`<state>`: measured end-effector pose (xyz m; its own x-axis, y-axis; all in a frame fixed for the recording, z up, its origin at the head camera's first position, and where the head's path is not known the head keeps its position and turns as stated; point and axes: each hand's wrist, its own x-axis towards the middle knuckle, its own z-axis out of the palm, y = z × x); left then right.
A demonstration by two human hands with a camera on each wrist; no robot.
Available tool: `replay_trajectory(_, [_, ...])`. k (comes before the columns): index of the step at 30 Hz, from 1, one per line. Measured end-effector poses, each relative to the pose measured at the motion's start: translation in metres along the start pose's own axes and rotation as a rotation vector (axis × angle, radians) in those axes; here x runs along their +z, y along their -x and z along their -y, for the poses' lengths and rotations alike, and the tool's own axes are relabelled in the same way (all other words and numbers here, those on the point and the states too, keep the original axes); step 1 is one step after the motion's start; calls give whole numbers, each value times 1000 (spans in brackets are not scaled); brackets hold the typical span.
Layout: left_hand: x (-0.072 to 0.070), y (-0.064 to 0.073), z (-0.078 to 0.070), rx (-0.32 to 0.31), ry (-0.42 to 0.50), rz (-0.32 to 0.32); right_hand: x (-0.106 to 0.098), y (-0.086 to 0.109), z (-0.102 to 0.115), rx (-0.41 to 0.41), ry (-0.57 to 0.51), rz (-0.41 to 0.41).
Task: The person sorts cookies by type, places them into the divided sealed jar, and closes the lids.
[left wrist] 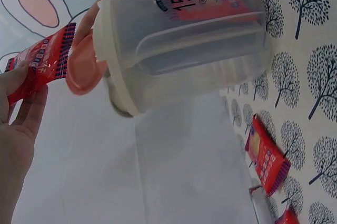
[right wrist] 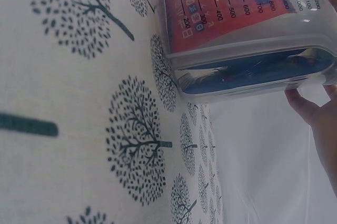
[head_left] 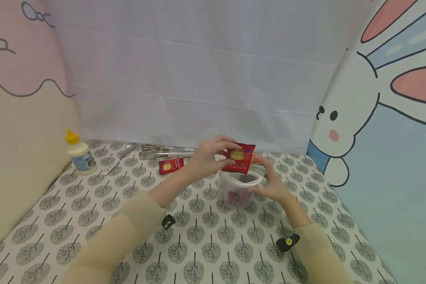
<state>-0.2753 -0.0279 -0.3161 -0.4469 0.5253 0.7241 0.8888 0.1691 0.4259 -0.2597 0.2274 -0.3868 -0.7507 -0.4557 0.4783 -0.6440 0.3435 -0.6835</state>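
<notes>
My left hand (head_left: 211,159) pinches a red snack packet (head_left: 237,158), printed with a yellow round biscuit, by its left edge. The packet is tilted and overlaps the opening of a clear plastic container (head_left: 234,193) in the head view. That container stands on the cloth, marked 1500, with a pale rim and a coral flap (left wrist: 84,69) at its mouth. My right hand (head_left: 272,182) grips the container at its upper right side, thumb at the front. Red shows through the container wall beside the measuring marks in the right wrist view.
Another red packet (head_left: 171,166) lies left of the container. Behind it are a whisk (head_left: 152,148) and a long metal utensil (head_left: 147,155). Farther left lie a spoon (head_left: 120,158) and a yellow-capped bottle (head_left: 81,156). A white curtain (head_left: 198,79) hangs along the back.
</notes>
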Motion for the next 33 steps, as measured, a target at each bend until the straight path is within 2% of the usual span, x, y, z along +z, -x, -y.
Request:
replay_trajectory(4, [18,1,8,49,2,-7,0,0,0,-21,11,-4])
replay_trajectory(9, [33,10,13,75,-41,20,3,1,-1,-34,-11,-11])
replay_trajectory(17, [42,13,13,118,-88,3,1,2,-2,-5,-19,-23])
replay_trajectory(20, [46,15,16,111,-118,33,1,2,-1,2,0,-17])
replay_trajectory(24, [52,25,21,121,-171,76,0,2,-2,-36,25,-8])
replay_trajectory(29, [51,39,24,128,-164,65,1,2,-3,-52,35,-20])
replay_trajectory(33, [35,48,25,90,-151,19,1,2,-2,-38,26,-27])
